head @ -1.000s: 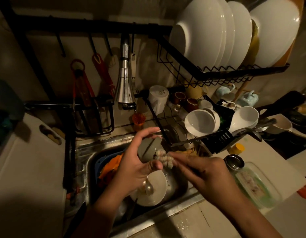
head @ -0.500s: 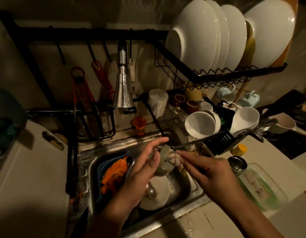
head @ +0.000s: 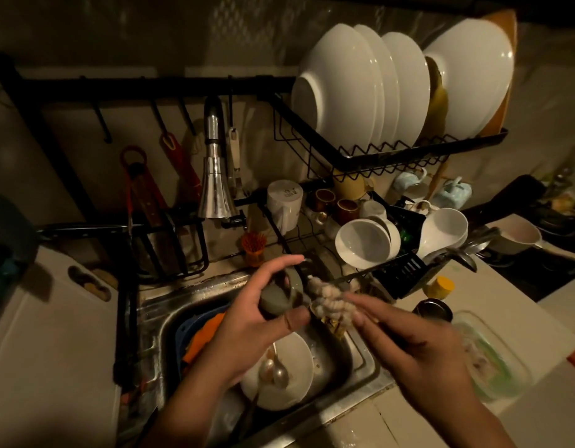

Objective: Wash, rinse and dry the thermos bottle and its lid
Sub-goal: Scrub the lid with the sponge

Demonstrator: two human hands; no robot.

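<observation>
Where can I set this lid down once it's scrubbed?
Bare counter lies between the lower dish rack and the glass dish, beside the steel thermos. The white board left of the sink is bare too. Sink and racks are crowded.

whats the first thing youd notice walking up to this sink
Two hands meet over the sink: the left hand grips a grey-green lid while the right hand holds a knobbly scrubber against it. Above right, big white plates stand on edge in a black rack.
</observation>
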